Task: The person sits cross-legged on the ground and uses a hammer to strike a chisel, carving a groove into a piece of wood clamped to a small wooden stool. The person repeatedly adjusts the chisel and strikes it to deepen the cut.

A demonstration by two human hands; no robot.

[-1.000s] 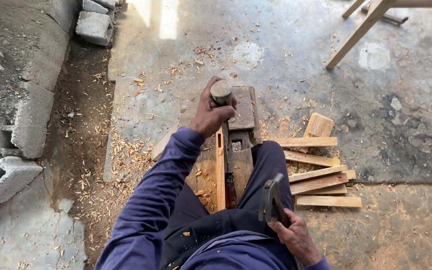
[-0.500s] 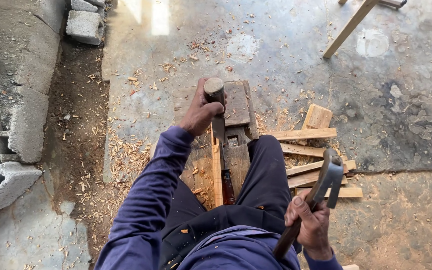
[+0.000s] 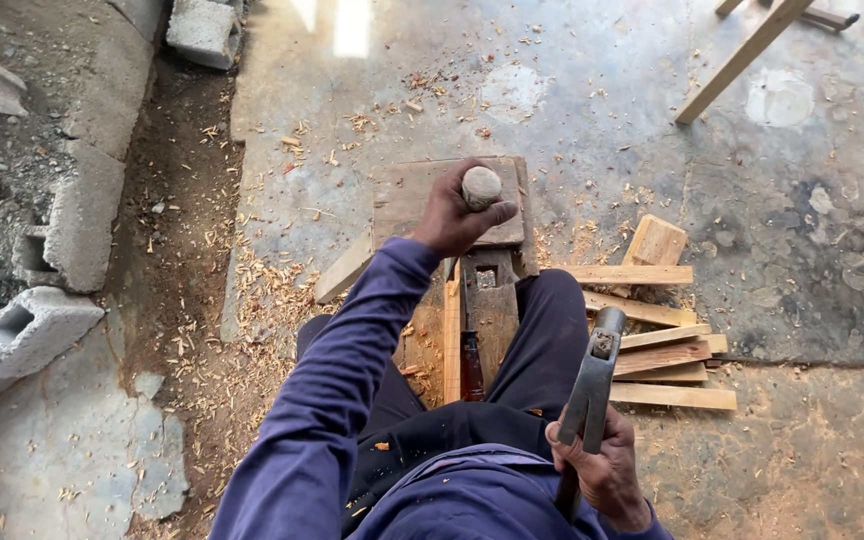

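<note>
Left hand point(image 3: 452, 215) clamped around round-topped wooden chisel handle point(image 3: 481, 187), right hand point(image 3: 600, 470) gripping raised grey steel hammer point(image 3: 592, 385) beside stacked pale wooden slats point(image 3: 667, 345).

Pale cut wooden slats point(image 3: 657, 335) lie stacked on the grey concrete floor point(image 3: 802, 230). Far left of the slats sit grey hollow concrete blocks point(image 3: 27, 325); wood shavings point(image 3: 252, 290) scatter between; slanted timber legs point(image 3: 747, 50) stand beyond.

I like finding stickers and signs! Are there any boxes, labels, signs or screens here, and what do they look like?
None in view. There is only a left hand around a rounded tool handle over a wooden block, a right hand holding a hammer, wooden slats, and grey concrete blocks.
</note>
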